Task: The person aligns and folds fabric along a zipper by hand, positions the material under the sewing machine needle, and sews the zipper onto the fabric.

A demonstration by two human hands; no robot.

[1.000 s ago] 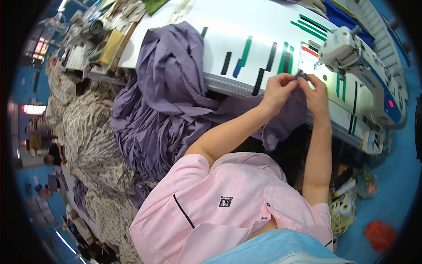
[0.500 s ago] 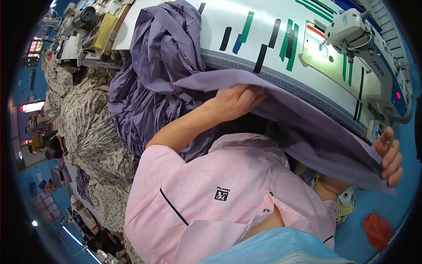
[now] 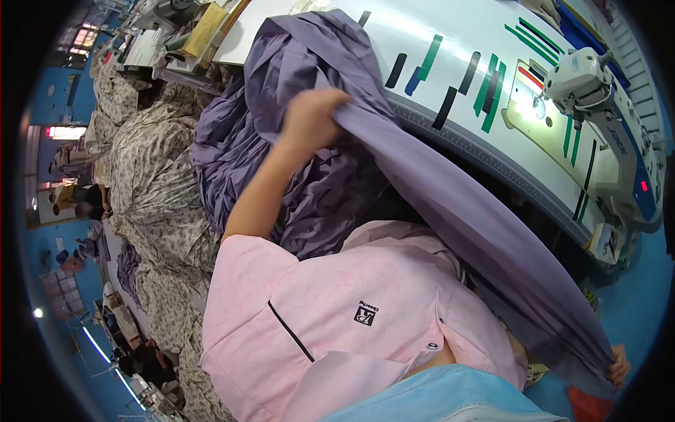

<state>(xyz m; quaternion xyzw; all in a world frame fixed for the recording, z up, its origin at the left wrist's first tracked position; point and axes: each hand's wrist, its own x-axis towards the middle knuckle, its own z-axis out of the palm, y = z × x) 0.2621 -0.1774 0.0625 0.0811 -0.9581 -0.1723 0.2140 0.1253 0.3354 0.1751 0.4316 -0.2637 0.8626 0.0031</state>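
Observation:
A long strip of purple fabric (image 3: 450, 190) stretches taut between my two hands, slanting across the front of the sewing table. At its upper left, my left hand (image 3: 313, 119), slightly blurred, is closed on the edge of the cloth. My right hand (image 3: 619, 367) grips the far end low at the right, its fingers wrapped over the edge and partly hidden. Beyond my left hand, more of the same cloth lies bunched on the table and hangs off its front in heavy folds.
A sewing machine (image 3: 580, 81) with its lamp lit stands at the right of the white table (image 3: 394, 35). Strips of green and black tape mark the tabletop, and a ruler (image 3: 478, 155) runs along its front edge. Patterned cloth (image 3: 158, 176) is heaped at left. A red bag (image 3: 589, 406) lies low right.
My left hand has moved left and up along the cloth. My right hand has gone lower, drawing its end downward. The strip is now pulled straighter and away from the table edge.

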